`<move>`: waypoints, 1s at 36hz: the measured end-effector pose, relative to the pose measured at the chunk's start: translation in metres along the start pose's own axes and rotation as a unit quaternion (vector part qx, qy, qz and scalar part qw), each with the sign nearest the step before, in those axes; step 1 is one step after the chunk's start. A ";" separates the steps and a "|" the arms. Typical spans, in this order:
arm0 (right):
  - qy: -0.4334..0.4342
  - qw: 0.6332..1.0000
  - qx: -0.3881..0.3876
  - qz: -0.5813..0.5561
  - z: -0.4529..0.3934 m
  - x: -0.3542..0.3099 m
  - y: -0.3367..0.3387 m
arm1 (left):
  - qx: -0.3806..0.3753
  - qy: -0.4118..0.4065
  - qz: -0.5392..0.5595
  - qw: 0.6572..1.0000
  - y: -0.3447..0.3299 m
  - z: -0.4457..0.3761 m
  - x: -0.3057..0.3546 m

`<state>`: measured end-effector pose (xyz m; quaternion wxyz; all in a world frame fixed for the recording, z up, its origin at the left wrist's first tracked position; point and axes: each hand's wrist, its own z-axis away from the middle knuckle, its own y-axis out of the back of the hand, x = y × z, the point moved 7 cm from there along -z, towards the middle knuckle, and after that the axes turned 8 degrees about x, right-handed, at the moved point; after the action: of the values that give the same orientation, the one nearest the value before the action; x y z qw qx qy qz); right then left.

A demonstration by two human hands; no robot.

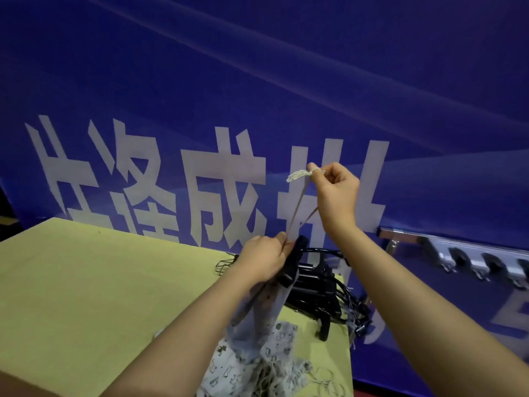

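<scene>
Where the yellow surface (86, 282) comes nearest the camera, patterned fabric (257, 365) lies bunched at its right side and rises to the left hand (264, 260). Just behind, a pile of black hangers (312, 290) crowds the surface's right edge, while its broad left part shows plain yellow board. Left grip: fingers curled tight round the fabric's top. A cord (298, 207) runs taut in two strands up to the right hand (337, 193), raised well above the surface. Right grip: fingertips pinch the cord beside its frayed tassel (296, 175). A metal hook rail (458, 253) and a blue banner (257, 67) stand behind.
</scene>
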<state>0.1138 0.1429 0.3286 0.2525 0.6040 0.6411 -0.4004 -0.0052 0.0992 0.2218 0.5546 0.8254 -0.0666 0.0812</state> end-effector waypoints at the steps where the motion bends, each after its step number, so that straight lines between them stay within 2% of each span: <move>1: 0.006 1.000 0.007 0.002 -0.001 -0.003 0.006 | 0.007 -0.012 -0.009 1.000 0.002 -0.001 0.007; 5: 0.026 0.999 0.025 0.004 -0.006 -0.019 0.033 | 0.011 -0.039 -0.044 0.998 0.007 -0.005 0.039; 10: 0.049 0.998 0.045 0.004 -0.017 -0.039 0.077 | 0.021 -0.049 -0.035 0.998 0.013 -0.005 0.089; 20: 0.092 0.993 0.073 0.027 -0.045 -0.078 0.194 | 0.020 -0.056 0.063 0.996 0.006 -0.003 0.217; 27: 0.088 0.992 0.072 0.052 -0.056 -0.082 0.282 | 0.002 -0.011 0.159 0.987 -0.039 0.000 0.293; 31: 0.065 0.994 0.036 0.082 -0.055 -0.063 0.317 | -0.063 0.029 0.246 0.967 -0.079 0.003 0.318; 36: 0.037 0.988 -0.016 0.146 -0.047 -0.024 0.346 | -0.083 0.096 0.318 0.940 -0.114 0.006 0.333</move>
<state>0.4627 0.1500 0.3017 0.2942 0.7012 0.5614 -0.3266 0.3434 0.1304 0.1855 0.5701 0.7005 -0.2787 0.3264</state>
